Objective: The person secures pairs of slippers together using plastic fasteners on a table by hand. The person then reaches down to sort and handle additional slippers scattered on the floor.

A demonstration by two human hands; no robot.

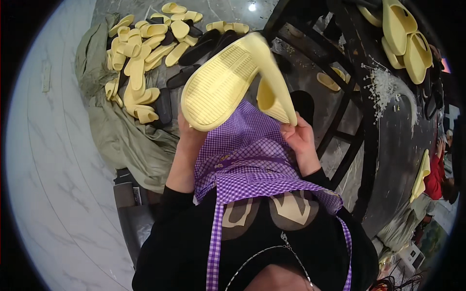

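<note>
My left hand (189,130) grips a pale yellow slide slipper (216,87), its ribbed sole facing me. The fingers on that side are mostly hidden behind the sole. A second yellow slipper (276,80), turned edge-on with its strap opening in sight, is pinched at its lower end by my right hand (299,137). The two slippers meet or overlap at their upper ends, where the picture is slightly blurred. Both are raised in front of my purple checked apron (250,131).
A heap of yellow and black slippers (138,68) lies at the far left on a grey-green cloth (126,140). To the right, a dark table (388,140) carries more yellow slippers (407,39) and a pile of small white scraps (383,87). Beyond it sits a person in a red sleeve (435,177).
</note>
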